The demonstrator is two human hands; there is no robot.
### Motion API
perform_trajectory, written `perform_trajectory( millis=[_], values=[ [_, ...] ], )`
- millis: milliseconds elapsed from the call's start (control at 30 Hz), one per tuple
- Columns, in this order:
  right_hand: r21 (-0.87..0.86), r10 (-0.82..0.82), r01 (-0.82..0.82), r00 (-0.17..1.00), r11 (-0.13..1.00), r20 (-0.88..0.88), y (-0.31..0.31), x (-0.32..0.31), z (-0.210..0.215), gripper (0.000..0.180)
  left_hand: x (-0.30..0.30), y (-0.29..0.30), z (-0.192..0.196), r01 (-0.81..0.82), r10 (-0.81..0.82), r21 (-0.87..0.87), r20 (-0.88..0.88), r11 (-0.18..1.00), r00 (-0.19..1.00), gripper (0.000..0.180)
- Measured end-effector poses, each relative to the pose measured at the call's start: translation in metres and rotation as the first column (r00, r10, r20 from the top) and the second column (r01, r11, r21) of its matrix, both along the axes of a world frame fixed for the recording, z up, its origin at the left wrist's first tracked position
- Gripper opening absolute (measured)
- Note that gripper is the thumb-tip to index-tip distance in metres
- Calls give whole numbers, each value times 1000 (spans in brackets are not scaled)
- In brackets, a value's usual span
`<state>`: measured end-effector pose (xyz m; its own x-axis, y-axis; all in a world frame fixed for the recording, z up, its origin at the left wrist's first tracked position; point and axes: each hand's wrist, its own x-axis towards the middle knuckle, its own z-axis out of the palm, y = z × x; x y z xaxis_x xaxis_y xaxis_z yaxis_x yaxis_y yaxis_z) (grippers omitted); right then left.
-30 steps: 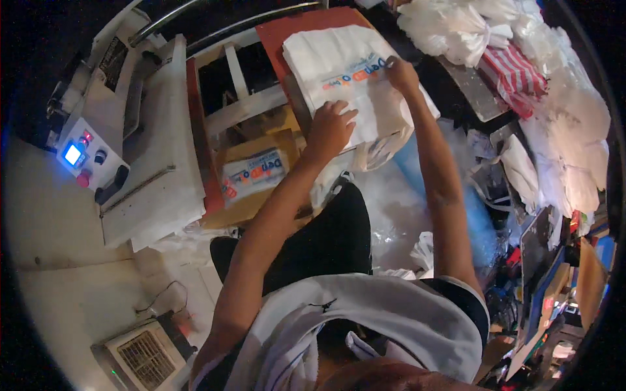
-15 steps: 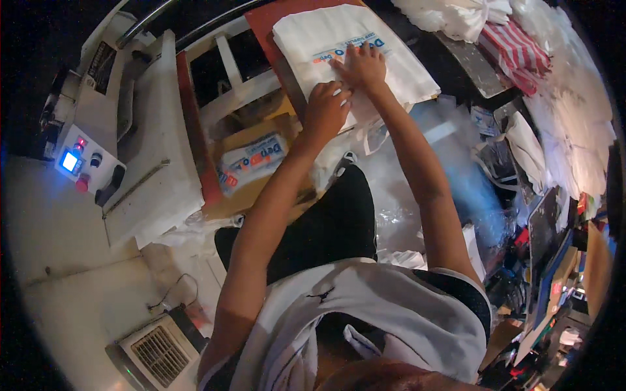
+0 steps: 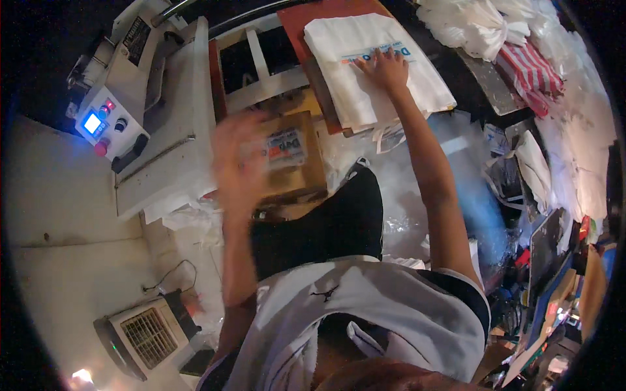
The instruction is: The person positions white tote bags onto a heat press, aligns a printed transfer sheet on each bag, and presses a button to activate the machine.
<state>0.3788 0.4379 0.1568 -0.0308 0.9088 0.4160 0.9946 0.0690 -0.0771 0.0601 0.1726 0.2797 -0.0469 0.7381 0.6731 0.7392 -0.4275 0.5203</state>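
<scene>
A white cloth bag (image 3: 372, 62) is laid flat on the red pad (image 3: 313, 16) of a press, at the top middle of the view, with a printed strip of blue and orange lettering (image 3: 365, 55) placed across its upper part. The right hand (image 3: 386, 68) is pressed palm down on the bag, just below that strip, its fingers (image 3: 372, 60) spread wide and flat, gripping nothing. More white cloth is seen under the top layer, so several bags seem to be stacked there.

The left hand (image 3: 236, 159) is raised well apart from the bag, over a brown cardboard box (image 3: 293, 156) on which a further printed sheet (image 3: 285, 148) is lying. The hand is badly blurred, so it cannot be told whether its fingers are wide or closed, or whether anything is held.

To the left a heat press machine (image 3: 156, 111) is set, with its lit blue screen (image 3: 92, 122) and red button. A heap of white bags (image 3: 482, 29) and a red striped cloth (image 3: 531, 75) are piled at the upper right.

The work is judged to be at an early stage: the bag is placed and smoothed and the strip laid on it, while pressing appears not yet done.
</scene>
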Motion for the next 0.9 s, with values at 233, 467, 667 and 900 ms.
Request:
perform_trajectory(
  millis=[233,467,667,900],
  values=[
    [28,-25,26,1000,999,-14,0,-1,8,85,-255,-40,33,-533,486,120,-609,837,627,30],
    [280,132,-76,974,957,-185,-42,10,32,74,-307,-29,45,-340,240,-215,-388,915,890,21],
    [515,164,106,877,851,-451,-109,77,67,44,-285,-22,52,-314,199,-227,-416,922,887,21],
    [525,404,-10,651,851,-643,-148,24,118,20,-201,-1,51,-176,169,24,-426,984,889,21]
  ],
)
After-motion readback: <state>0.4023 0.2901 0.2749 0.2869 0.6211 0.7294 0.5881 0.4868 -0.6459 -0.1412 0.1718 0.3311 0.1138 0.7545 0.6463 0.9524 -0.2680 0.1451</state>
